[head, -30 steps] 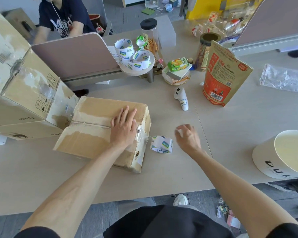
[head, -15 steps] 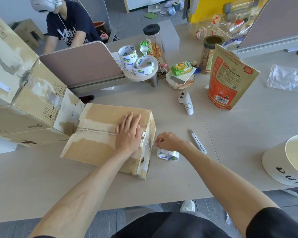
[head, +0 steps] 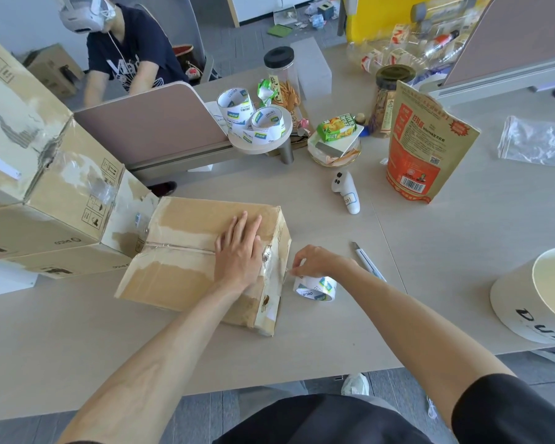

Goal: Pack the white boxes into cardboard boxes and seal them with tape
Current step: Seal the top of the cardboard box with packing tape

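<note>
On the desk (head: 430,299), left hand (head: 237,248) flat on cardboard box (head: 180,251); right hand (head: 318,261) pinches "deli" tape (head: 316,288).

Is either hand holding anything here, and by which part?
The right hand pinches the loose end of the white-and-blue tape roll beside the brown cardboard box; the left hand holds nothing, pressing flat on the box's top.

A: Readable text?
B: "deli" on tape roll (head: 315,287). "PICO" on big carton (head: 45,225), left of the roll. "DU" on white tub (head: 519,302), right of it.
A: Red pouch (head: 420,145)?
B: Barcode and Chinese print, too small to read.
</note>
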A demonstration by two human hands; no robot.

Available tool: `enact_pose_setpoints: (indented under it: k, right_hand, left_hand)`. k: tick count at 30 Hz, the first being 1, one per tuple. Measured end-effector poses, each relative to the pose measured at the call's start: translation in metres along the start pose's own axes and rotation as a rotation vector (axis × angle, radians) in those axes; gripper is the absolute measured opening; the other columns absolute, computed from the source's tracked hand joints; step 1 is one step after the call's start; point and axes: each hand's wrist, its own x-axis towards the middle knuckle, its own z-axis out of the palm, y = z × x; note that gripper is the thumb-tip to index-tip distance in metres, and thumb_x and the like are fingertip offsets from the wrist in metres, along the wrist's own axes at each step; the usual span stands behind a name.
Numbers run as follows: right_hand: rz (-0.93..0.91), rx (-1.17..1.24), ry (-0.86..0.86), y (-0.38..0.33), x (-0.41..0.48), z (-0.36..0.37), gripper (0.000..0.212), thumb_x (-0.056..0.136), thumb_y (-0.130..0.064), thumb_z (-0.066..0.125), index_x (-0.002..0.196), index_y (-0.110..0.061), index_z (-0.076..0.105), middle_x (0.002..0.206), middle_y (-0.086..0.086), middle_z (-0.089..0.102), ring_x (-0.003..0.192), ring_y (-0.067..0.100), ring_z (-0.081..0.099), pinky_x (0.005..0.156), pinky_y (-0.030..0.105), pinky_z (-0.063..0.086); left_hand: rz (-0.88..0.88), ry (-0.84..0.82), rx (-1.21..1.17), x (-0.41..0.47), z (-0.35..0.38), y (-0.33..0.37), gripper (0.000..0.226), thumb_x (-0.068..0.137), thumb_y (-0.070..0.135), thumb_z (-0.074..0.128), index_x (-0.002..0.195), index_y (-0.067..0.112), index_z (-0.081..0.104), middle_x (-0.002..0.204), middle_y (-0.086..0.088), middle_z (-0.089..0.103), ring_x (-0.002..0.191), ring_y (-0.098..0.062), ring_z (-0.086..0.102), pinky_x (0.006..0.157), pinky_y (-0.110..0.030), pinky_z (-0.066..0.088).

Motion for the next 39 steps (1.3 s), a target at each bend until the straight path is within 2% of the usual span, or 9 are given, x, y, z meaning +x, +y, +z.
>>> enact_pose_setpoints:
  k: [5,12,14,17,22,26,32,36,39]
  right_hand:
    - [0.031,0.024,0.018,0.002,0.001,0.000,0.014,0.085,-0.039,0.070,0.092,-0.027,0.068,0.095,-0.006,0.058,0.094,0.016,0.056,0.085,0.031,0.049]
    - [0.057,0.020,0.025,0.003,-0.001,-0.002,0.009,0.082,-0.037,0.071,0.079,-0.031,0.066,0.102,-0.004,0.060,0.096,0.017,0.058,0.089,0.036,0.051]
    - [0.062,0.022,0.028,0.000,-0.001,0.000,0.009,0.083,-0.037,0.070,0.082,-0.029,0.066,0.101,-0.004,0.059,0.097,0.018,0.059,0.087,0.034,0.049]
    - [0.071,0.032,0.027,-0.002,0.000,0.001,0.009,0.082,-0.038,0.070,0.082,-0.030,0.066,0.104,-0.003,0.061,0.099,0.018,0.059,0.089,0.035,0.050]
    - [0.105,0.030,0.036,-0.005,-0.001,0.004,0.009,0.080,-0.032,0.067,0.087,-0.028,0.066,0.104,-0.002,0.060,0.096,0.019,0.060,0.085,0.034,0.051]
    - [0.153,-0.051,0.045,-0.001,-0.001,0.008,0.029,0.081,-0.018,0.057,0.109,-0.016,0.063,0.104,0.000,0.057,0.089,0.022,0.054,0.073,0.028,0.042]
    - [0.137,-0.003,0.037,0.011,-0.008,0.002,0.020,0.081,-0.025,0.062,0.099,-0.018,0.066,0.103,0.002,0.062,0.092,0.020,0.060,0.080,0.029,0.052]
    - [0.105,0.151,0.106,0.024,-0.022,-0.006,0.011,0.090,-0.028,0.065,0.087,-0.018,0.066,0.089,-0.001,0.058,0.067,0.006,0.050,0.050,0.014,0.040]
    - [0.113,0.243,0.177,0.027,-0.035,-0.018,0.016,0.091,-0.034,0.065,0.081,-0.023,0.062,0.083,-0.006,0.058,0.062,0.002,0.048,0.045,0.011,0.033]
  left_hand:
    - [-0.009,-0.013,-0.006,0.000,-0.001,0.000,0.062,0.092,0.041,0.010,0.148,0.032,0.035,0.159,0.002,0.027,0.147,-0.017,0.020,0.112,-0.041,0.020]
    - [-0.018,0.003,-0.023,-0.001,-0.006,0.004,0.062,0.091,0.043,0.013,0.148,0.032,0.035,0.159,0.001,0.026,0.147,-0.018,0.019,0.114,-0.046,0.023]
    - [-0.051,-0.075,-0.042,0.000,-0.008,0.007,0.065,0.089,0.054,0.023,0.150,0.032,0.028,0.162,0.001,0.016,0.149,-0.018,0.011,0.117,-0.045,0.016]
    - [-0.057,-0.256,0.065,0.003,-0.012,0.012,0.100,0.076,0.067,0.056,0.154,0.029,0.006,0.163,-0.001,-0.006,0.149,-0.020,-0.007,0.119,-0.045,0.005]
    - [-0.089,-0.313,0.069,0.007,-0.015,0.020,0.110,0.073,0.042,0.071,0.153,0.024,-0.001,0.161,-0.005,-0.014,0.148,-0.025,-0.015,0.119,-0.047,0.000]
    - [-0.107,-0.352,0.090,0.009,-0.017,0.030,0.107,0.074,0.033,0.070,0.152,0.017,-0.002,0.160,-0.010,-0.015,0.147,-0.031,-0.015,0.118,-0.052,0.000]
    - [-0.173,-0.442,0.181,0.013,-0.015,0.044,0.120,0.070,0.031,0.075,0.151,0.014,-0.012,0.157,-0.013,-0.025,0.146,-0.035,-0.020,0.116,-0.060,0.004]
    - [-0.181,-0.551,0.284,0.018,-0.020,0.044,0.133,0.065,0.026,0.078,0.148,0.013,-0.026,0.153,-0.016,-0.034,0.143,-0.038,-0.026,0.117,-0.059,0.002]
    - [-0.195,-0.625,0.295,0.023,-0.024,0.044,0.143,0.063,0.032,0.084,0.145,0.013,-0.032,0.151,-0.016,-0.039,0.142,-0.038,-0.029,0.115,-0.058,-0.001]
